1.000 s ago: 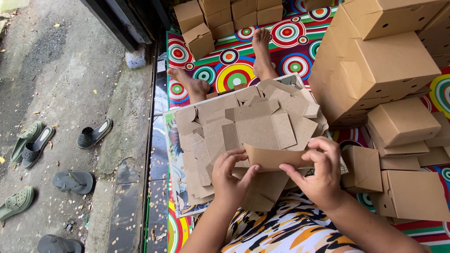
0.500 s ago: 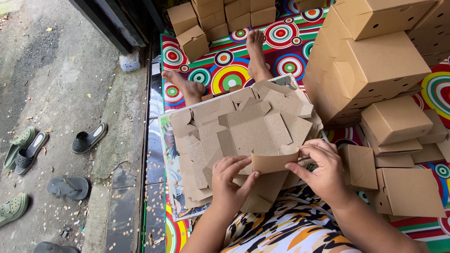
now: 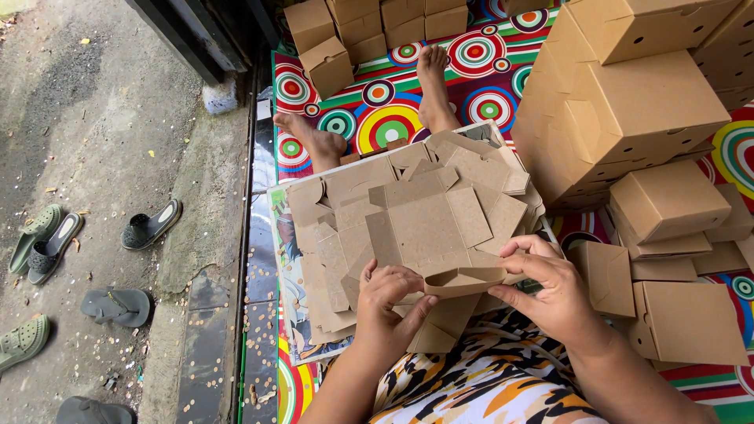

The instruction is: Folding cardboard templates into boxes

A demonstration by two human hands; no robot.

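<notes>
While the flat brown cardboard blank lies on the lap pile, the left hand pinches its near flap, apparently curling it; the right hand grips the flap's other end; next, tucking it calls for firm creasing.

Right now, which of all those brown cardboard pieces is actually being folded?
The cardboard piece pinched between the left hand and right hand, bent into a curved wall; the flat pieces lie stacked and untouched.
</notes>
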